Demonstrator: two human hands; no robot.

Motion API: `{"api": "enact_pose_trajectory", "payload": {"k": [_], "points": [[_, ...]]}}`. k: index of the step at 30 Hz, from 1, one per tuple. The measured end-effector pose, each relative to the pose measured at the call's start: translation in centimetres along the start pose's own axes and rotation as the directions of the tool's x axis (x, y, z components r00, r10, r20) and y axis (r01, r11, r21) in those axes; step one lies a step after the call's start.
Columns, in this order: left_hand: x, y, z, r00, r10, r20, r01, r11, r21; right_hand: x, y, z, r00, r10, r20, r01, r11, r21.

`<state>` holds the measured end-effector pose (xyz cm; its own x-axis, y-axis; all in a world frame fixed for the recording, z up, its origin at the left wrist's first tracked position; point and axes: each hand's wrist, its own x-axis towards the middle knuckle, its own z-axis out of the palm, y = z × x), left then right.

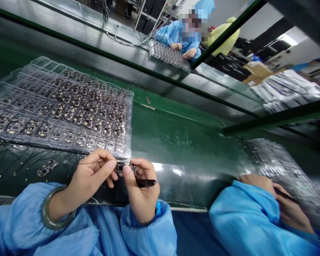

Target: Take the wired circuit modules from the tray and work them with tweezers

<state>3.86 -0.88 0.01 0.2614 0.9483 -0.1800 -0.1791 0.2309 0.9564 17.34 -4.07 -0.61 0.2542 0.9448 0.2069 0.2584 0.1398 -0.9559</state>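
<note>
My left hand (93, 174) pinches a thin dark wire (92, 163) that runs towards a small circuit board (122, 167). My right hand (142, 188) grips that board between its fingertips, with a black-tipped tool (146, 183) also lying in its fingers. The hands nearly meet at the board, and my fingers hide part of it. A green bangle (53, 210) circles my left wrist. Just beyond my hands lies a clear plastic tray (129, 124), its pockets filled with rows of similar boards.
Loose boards with fine wires (47, 168) lie on the green bench mat (181, 135) at left. A clear plastic sheet (170, 171) lies by my right hand. Another person's blue sleeve (245, 213) is at lower right. Across the bench, a co-worker (176, 37) handles another tray (160, 53).
</note>
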Motion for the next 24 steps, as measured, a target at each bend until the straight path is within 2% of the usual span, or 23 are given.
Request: {"api": "enact_pose_trajectory", "payload": {"k": [11, 21, 24], "points": [[0.16, 0.06, -0.06, 0.999, -0.043, 0.001, 0.043, 0.999, 0.004, -0.2, 0.0, 0.43, 0.997, -0.031, -0.066, 0.033, 0.999, 0.027], [0.17, -0.31, -0.19, 0.997, -0.072, 0.013, 0.072, 0.997, -0.008, -0.6, 0.04, 0.64, 0.997, -0.039, -0.064, 0.042, 0.998, 0.053], [0.17, -0.22, -0.27, 0.997, -0.083, 0.001, 0.083, 0.996, 0.03, -0.35, -0.04, 0.09, 0.997, -0.035, -0.072, 0.042, 0.994, 0.101]]}}
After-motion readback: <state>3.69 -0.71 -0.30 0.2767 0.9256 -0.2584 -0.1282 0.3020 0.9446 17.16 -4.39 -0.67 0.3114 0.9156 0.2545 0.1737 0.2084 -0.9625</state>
